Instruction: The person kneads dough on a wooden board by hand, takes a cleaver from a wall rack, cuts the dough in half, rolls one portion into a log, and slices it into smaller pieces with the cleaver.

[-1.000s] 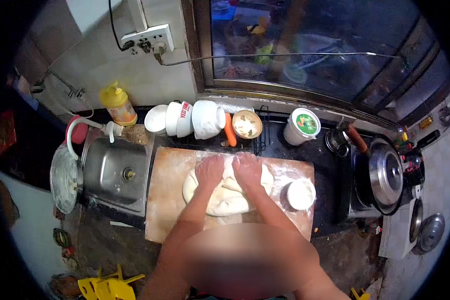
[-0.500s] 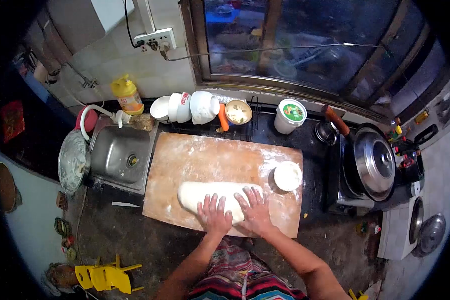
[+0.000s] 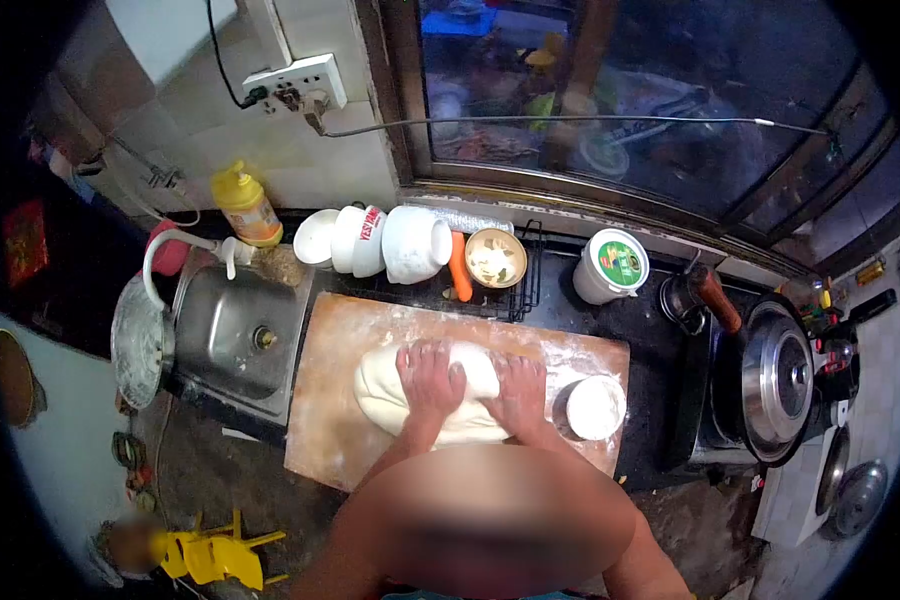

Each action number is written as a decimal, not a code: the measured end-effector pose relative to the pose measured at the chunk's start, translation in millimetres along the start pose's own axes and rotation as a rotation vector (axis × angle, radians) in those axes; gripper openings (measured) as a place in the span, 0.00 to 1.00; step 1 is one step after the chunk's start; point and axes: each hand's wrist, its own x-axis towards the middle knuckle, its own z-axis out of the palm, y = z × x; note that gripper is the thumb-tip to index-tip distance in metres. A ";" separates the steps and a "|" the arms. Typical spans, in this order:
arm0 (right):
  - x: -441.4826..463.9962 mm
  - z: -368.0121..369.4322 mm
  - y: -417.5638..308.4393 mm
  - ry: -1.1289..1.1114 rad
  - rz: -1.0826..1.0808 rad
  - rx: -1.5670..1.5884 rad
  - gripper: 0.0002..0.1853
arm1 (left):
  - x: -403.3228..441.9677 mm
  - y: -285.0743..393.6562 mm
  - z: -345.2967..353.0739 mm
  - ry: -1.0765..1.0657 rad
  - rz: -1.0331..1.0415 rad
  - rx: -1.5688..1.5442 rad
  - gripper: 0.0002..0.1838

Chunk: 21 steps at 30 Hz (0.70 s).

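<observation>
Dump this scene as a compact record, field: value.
left hand: on dough, back of hand up
right hand: on dough, right part
surface: floury board
also on board: white round container, right end
left of board: sink
right of board: lidded pan
behind board: white bowls

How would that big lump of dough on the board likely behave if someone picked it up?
The dough would probably sag and stretch, since it looks soft and creased under the left hand and right hand. It is likely fairly heavy, being a thick, solid-looking mass. Its floury board suggests little sticking.
</observation>
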 end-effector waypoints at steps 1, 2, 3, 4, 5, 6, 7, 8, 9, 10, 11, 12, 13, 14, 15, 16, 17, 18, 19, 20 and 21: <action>10.5 -0.6 2.2 0.018 0.014 0.004 0.43 | 13.7 -3.2 5.8 -0.004 -0.012 0.010 0.20; 20.6 5.8 8.9 0.062 0.011 0.006 0.39 | 27.8 -6.0 11.2 -0.005 -0.023 0.019 0.19; 32.0 11.7 13.7 0.077 0.027 0.040 0.39 | 42.3 -8.3 15.9 -0.003 -0.031 0.027 0.17; 42.4 15.2 15.9 0.093 0.046 0.073 0.39 | 57.4 -10.6 24.1 0.152 0.038 0.033 0.12; 49.3 16.0 17.5 0.106 0.065 0.105 0.39 | 65.6 -10.7 28.3 0.093 -0.013 0.043 0.12; 54.0 11.5 16.7 0.031 0.110 0.094 0.39 | 71.6 -6.4 25.0 0.030 -0.065 0.053 0.12; 51.8 7.9 16.0 0.008 0.128 0.090 0.39 | 73.4 -1.0 19.7 -0.032 -0.122 0.064 0.12; 48.2 4.3 13.8 -0.015 0.142 0.087 0.39 | 72.0 4.5 11.8 -0.063 -0.122 0.109 0.12; 45.9 -0.4 10.7 -0.037 0.151 0.086 0.39 | 61.3 6.5 5.6 -0.043 -0.067 0.124 0.12; 40.5 -16.0 5.8 -0.135 0.132 0.080 0.38 | 44.4 8.2 -1.9 -0.025 -0.011 0.140 0.12; 31.1 -32.0 0.4 -0.194 0.131 0.166 0.37 | 26.3 9.7 -11.0 -0.008 0.046 0.159 0.12; 21.4 -47.1 -5.1 -0.254 0.126 0.254 0.37 | 7.8 17.6 -32.3 -0.086 -0.005 0.099 0.13; 12.0 -56.6 -7.4 -0.320 0.119 0.340 0.36 | -17.9 22.3 -44.6 -0.048 0.017 0.067 0.16; -3.3 -57.3 -8.9 -0.295 0.103 0.411 0.34 | -47.2 27.7 -55.6 -0.011 0.038 0.035 0.21; -20.5 -46.5 -24.0 -0.140 0.062 0.350 0.32 | -77.2 34.5 -65.3 -0.019 0.031 0.013 0.23; -39.9 -28.9 -45.9 0.018 0.024 0.290 0.30 | -105.2 44.4 -76.0 -0.044 0.025 0.066 0.23; -58.6 -14.1 -61.6 0.180 -0.015 0.230 0.28 | -131.3 47.9 -83.1 -0.086 0.039 0.079 0.24; -77.2 -3.9 -69.4 0.229 -0.079 0.125 0.28 | -155.4 49.9 -86.0 -0.046 0.027 0.017 0.24; -96.3 6.1 -76.2 0.274 -0.142 0.023 0.27 | -175.7 47.5 -92.4 -0.099 0.049 -0.028 0.25; -110.4 15.0 -79.7 0.323 -0.207 -0.081 0.27 | -190.8 39.8 -98.3 -0.146 0.072 -0.074 0.25; -120.2 22.6 -77.5 0.321 -0.225 -0.077 0.27 | -197.2 28.9 -102.1 -0.189 0.096 -0.121 0.26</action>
